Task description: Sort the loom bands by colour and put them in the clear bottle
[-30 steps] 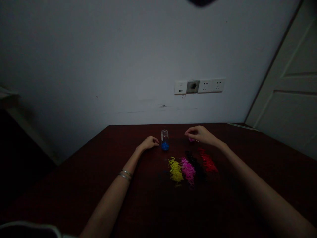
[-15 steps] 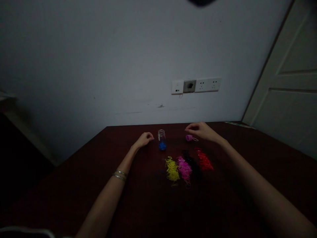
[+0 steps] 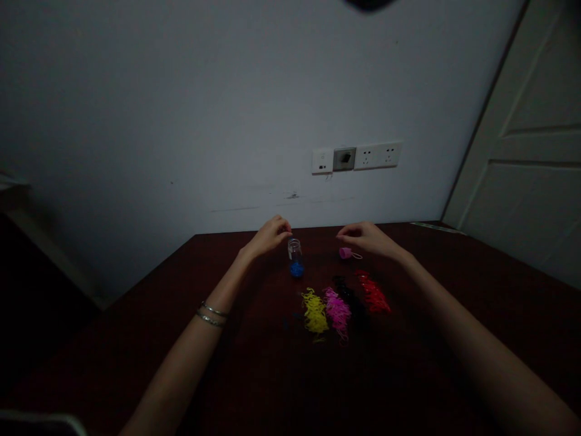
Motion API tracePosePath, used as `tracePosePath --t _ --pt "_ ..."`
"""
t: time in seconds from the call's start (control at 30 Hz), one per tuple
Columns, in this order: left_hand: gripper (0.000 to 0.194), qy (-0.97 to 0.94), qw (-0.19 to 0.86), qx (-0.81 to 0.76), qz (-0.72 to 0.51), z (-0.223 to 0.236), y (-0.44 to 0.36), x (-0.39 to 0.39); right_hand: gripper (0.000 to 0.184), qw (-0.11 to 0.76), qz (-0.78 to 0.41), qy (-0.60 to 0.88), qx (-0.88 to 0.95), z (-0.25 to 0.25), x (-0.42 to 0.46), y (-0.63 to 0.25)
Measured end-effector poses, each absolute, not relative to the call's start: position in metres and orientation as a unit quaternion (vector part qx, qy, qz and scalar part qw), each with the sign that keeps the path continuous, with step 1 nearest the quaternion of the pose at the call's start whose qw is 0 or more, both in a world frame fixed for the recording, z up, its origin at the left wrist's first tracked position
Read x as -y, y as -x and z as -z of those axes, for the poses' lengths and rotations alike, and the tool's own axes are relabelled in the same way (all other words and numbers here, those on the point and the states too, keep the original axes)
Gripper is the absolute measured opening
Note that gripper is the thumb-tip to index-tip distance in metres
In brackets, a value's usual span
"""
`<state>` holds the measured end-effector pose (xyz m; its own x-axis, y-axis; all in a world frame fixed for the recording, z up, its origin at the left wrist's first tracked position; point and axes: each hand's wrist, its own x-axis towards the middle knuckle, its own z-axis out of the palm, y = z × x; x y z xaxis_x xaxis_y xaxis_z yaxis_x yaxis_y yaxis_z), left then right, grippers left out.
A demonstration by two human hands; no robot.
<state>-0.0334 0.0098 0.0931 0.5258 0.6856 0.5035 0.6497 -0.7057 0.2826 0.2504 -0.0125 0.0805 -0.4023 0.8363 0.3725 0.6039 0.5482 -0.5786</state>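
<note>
A small clear glass jar (image 3: 295, 249) stands upright on the dark table, with blue rubber bands (image 3: 296, 269) in its bottom. My left hand (image 3: 272, 235) is at the jar's mouth, thumb and fingers pinched on a tiny blue piece that looks like a rubber band. To the right, my right hand (image 3: 367, 237) hovers with loosely curved fingers, and I see nothing in them. Just below it lies a pink cap with a loop (image 3: 345, 253). Nearer me are piles of yellow bands (image 3: 315, 312), pink bands (image 3: 338, 310), black bands (image 3: 351, 297) and red bands (image 3: 373, 292).
The dark reddish table (image 3: 254, 375) meets a pale wall (image 3: 227, 121) at the back. Sockets and switches (image 3: 356, 157) are set in the wall. A white door (image 3: 535, 181) stands at the right. A few dark blue bits (image 3: 290, 321) lie left of the yellow pile.
My left hand has risen and moved right, from beside the jar to its mouth, with the blue piece. My right hand has hardly moved.
</note>
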Motion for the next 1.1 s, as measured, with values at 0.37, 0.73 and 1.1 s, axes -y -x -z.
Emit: tracePosePath --t 0.37,0.73,1.1 --pt "0.01 -0.887 0.041 -0.372 -0.271 -0.091 0.028 -0.012 0.027 0.301 -0.234 0.433 0.817 -0.073 0.007 -0.244" --pt "0.012 -0.882 0.067 -0.378 -0.273 -0.086 0.029 -0.012 0.022 0.277 -0.219 0.406 0.843 -0.081 0.025 -0.222" --pt "0.019 -0.886 0.071 -0.367 -0.273 -0.087 0.027 -0.009 0.02 0.265 -0.195 0.384 0.863 -0.085 0.031 -0.214"
